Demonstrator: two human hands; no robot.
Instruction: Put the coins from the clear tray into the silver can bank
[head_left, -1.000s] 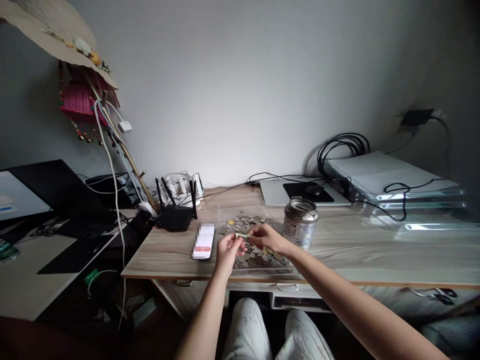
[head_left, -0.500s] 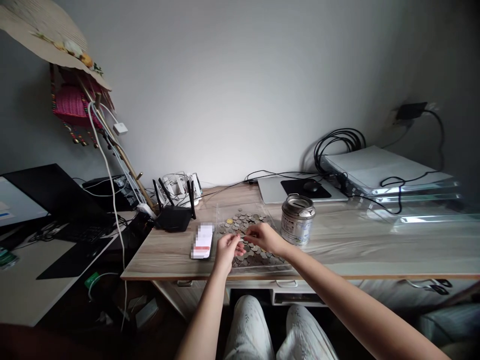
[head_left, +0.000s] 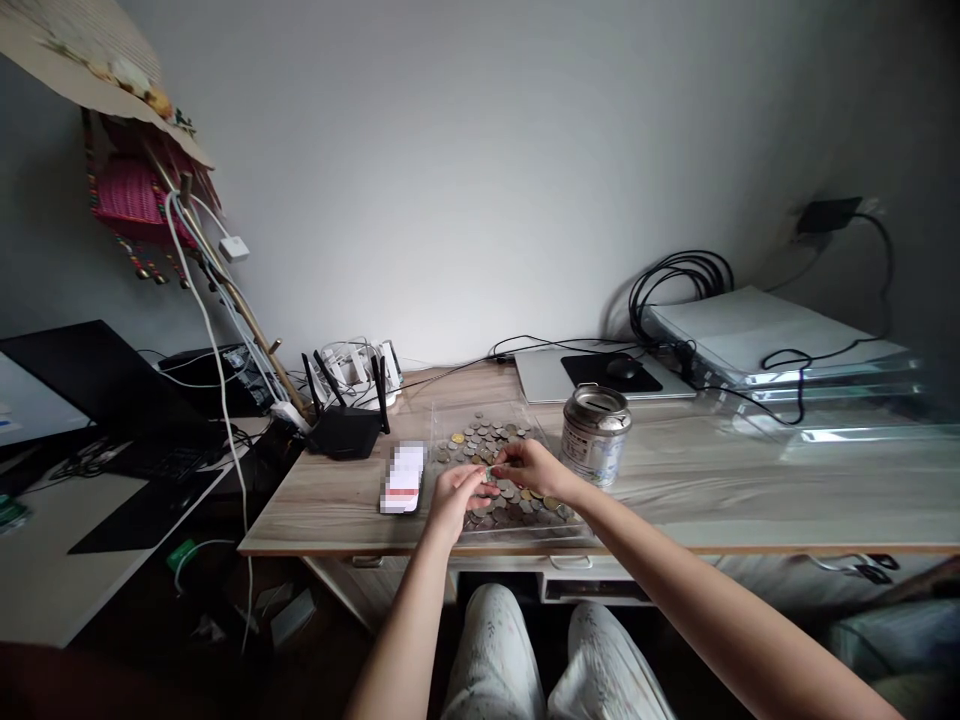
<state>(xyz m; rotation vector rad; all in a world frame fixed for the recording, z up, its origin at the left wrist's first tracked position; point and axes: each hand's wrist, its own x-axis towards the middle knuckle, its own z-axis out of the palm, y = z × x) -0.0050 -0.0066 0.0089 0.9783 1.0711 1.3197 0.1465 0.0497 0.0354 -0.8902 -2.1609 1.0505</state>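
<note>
My left hand [head_left: 456, 502] and my right hand [head_left: 537, 470] meet over a clear shallow plastic tray [head_left: 444, 418] on the desk. Thumb and fingers of each pinch a small pale, slightly greenish piece [head_left: 489, 473] between them, too small to name. Many loose silver coins [head_left: 493, 436] lie spread in the tray, with a few gold-coloured ones among them. My hands and wrists cover part of the pile. Just right of the tray, a silver metal can [head_left: 595, 437] with a slot in its lid stands upright.
Left of the tray lies a phone [head_left: 403, 478], with a black router [head_left: 345, 430] behind it. A closed silver laptop [head_left: 536, 375] carries a mouse pad [head_left: 592, 372] and mouse [head_left: 622, 367]. Clear stacked trays [head_left: 780, 335] and black cables sit at the right.
Both hands stay together over the coins, their fingers shifting slightly around the small piece. My right hand has moved a little to the right, and the whole view has shifted slightly.
</note>
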